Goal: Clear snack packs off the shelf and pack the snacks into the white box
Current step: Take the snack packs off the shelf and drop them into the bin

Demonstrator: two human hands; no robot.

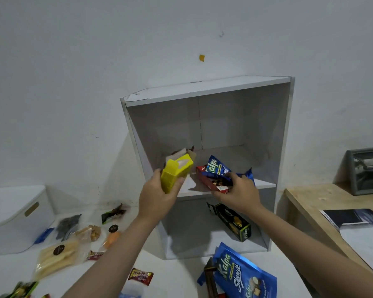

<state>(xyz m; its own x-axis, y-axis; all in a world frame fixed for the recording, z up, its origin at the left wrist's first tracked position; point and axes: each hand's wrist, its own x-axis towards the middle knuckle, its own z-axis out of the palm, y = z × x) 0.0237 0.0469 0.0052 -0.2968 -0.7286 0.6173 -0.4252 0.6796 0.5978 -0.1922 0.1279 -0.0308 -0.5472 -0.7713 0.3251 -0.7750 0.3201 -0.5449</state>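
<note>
My left hand grips a yellow snack box at the front of the middle board of the white shelf. Behind the yellow box, some pale and brown packs still lie on that board. My right hand holds a red box together with a blue Kalpa pack at the board's front edge. A dark green box leans in the lower compartment. The white box stands with its lid on at the far left.
Several snack packs are scattered on the white floor between the white box and the shelf. A large blue Kalpa bag lies in front of the shelf. A wooden table with papers and a grey frame stands on the right.
</note>
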